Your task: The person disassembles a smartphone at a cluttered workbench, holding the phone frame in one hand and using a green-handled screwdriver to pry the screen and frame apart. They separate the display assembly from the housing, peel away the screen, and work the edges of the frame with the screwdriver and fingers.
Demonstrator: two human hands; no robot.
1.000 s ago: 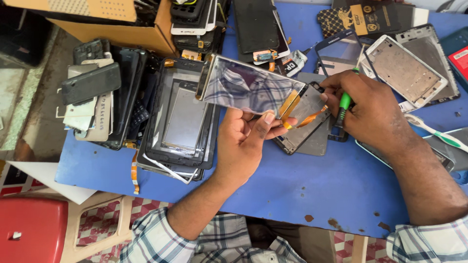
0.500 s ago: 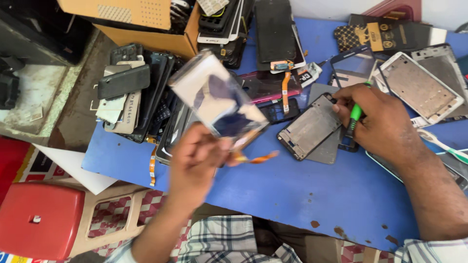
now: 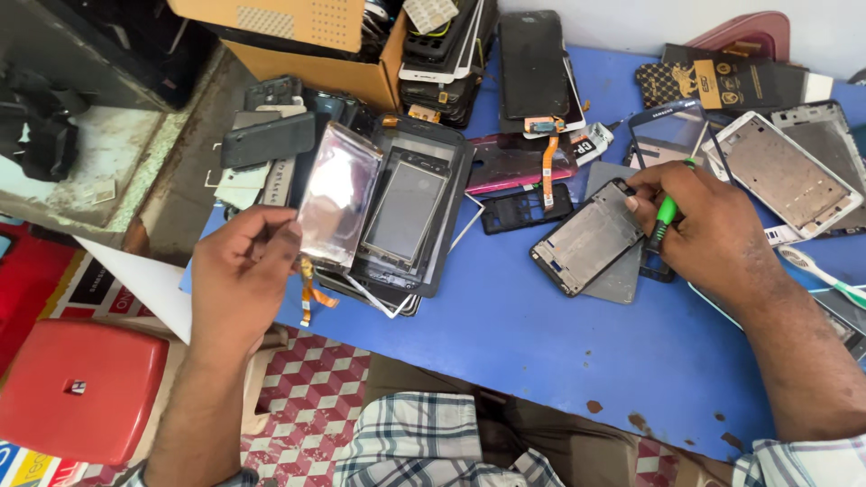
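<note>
The left hand (image 3: 242, 271) pinches the detached screen panel (image 3: 338, 194) upright over the left frame stack (image 3: 406, 216); the right hand (image 3: 713, 230) grips a green tool (image 3: 666, 216) by the phone frame (image 3: 588, 236).

Left hand (image 3: 242, 275): off the left edge of the blue table (image 3: 505, 334), forearm rising from below, fingers pinched closed on a thin panel's lower edge. Right hand (image 3: 713, 236): over the table's right half, forearm entering from lower right, fingers curled tight around a green-handled tool, palm down.
</note>
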